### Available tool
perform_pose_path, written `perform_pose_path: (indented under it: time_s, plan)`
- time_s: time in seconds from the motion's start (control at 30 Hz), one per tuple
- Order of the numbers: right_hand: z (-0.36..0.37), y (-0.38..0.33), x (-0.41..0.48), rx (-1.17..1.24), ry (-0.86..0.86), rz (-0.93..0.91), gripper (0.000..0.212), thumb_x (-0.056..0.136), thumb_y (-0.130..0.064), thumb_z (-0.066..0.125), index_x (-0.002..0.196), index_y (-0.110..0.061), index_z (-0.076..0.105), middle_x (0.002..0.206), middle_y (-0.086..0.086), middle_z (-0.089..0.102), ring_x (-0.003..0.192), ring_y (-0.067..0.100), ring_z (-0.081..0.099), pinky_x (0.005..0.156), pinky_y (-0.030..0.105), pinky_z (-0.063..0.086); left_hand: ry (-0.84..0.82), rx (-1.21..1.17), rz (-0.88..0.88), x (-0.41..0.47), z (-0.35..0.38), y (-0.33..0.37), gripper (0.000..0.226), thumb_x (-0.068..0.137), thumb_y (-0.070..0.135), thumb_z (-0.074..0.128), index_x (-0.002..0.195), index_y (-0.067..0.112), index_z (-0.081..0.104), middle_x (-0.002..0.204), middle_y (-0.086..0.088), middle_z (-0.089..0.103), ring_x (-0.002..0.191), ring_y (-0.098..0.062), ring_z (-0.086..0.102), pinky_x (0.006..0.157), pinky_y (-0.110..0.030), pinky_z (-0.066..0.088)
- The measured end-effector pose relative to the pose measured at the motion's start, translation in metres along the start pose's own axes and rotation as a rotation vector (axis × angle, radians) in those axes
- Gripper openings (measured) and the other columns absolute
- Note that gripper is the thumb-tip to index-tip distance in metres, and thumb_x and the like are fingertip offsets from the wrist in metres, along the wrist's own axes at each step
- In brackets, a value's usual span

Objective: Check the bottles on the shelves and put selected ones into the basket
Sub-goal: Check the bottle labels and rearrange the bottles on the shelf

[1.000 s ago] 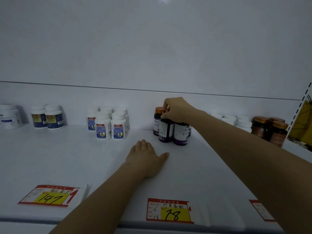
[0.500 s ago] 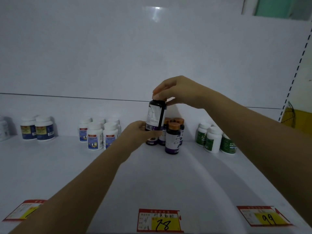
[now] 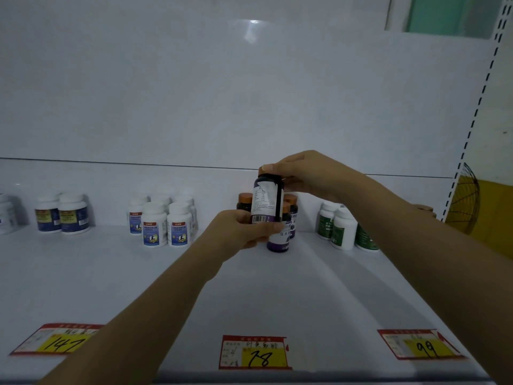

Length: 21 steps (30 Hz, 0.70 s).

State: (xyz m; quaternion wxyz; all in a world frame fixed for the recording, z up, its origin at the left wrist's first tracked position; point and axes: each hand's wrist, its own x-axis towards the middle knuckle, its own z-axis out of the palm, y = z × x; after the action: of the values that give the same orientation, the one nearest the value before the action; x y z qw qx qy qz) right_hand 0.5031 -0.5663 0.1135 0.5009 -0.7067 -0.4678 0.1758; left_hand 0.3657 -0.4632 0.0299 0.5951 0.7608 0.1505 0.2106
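Bottle (image 3: pixel 267 202) held aloft: right hand (image 3: pixel 299 173) pinching cap (image 3: pixel 261 171), left hand (image 3: pixel 238 232) apparently gripping below.

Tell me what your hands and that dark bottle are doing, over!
Right hand grips dark bottle by cap, left hand holds its base. Bottle upright above the shelf, barcode label toward camera. Basket not in view; other bottles stand behind.

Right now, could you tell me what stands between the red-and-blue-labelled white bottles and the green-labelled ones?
In the head view, a cluster of dark orange-capped bottles stands there, partly hidden by the held bottle.
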Motion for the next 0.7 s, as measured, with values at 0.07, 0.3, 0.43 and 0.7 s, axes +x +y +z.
perform_pose_path:
  time_s: [0.07,0.3,0.43,0.7]
  plan:
    - [-0.0022,0.0021,-0.0026,-0.015,0.004,0.011,0.030,0.084,-0.030,0.070,0.105,-0.008,0.073,0.100,0.005,0.074,0.098,0.021,0.069,0.089,0.026,0.055,-0.004,0.012,-0.001,-0.0012,0.0020,0.0000,0.040,0.072,0.025,0.079,0.108,0.014,0.066,0.096,-0.005,0.073,0.090,-0.018,0.070,0.085,-0.028,0.055]
    - [-0.0057,0.0040,-0.0064,-0.034,0.012,0.007,0.028,0.084,-0.031,0.070,0.103,-0.010,0.073,0.098,0.003,0.075,0.096,0.018,0.070,0.086,0.024,0.056,-0.009,0.031,-0.020,-0.0022,0.0085,0.0029,0.044,0.073,0.026,0.077,0.112,0.014,0.062,0.102,-0.006,0.070,0.090,-0.018,0.069,0.082,-0.026,0.055]
    - [-0.0057,0.0042,-0.0062,-0.059,0.013,0.005,0.030,0.084,-0.033,0.070,0.103,-0.010,0.073,0.097,0.002,0.075,0.096,0.018,0.070,0.089,0.027,0.055,-0.006,0.034,-0.019,-0.0024,0.0080,0.0026,0.043,0.072,0.026,0.078,0.111,0.014,0.063,0.100,-0.006,0.070,0.089,-0.017,0.069,0.082,-0.026,0.055]
    - [-0.0023,0.0027,-0.0036,-0.032,-0.007,-0.004,0.027,0.085,-0.029,0.069,0.103,-0.010,0.073,0.100,0.005,0.074,0.101,0.022,0.068,0.091,0.028,0.054,0.009,0.049,0.009,-0.0036,0.0054,0.0023,0.036,0.071,0.026,0.079,0.103,0.017,0.065,0.094,-0.003,0.072,0.088,-0.017,0.069,0.082,-0.026,0.055]
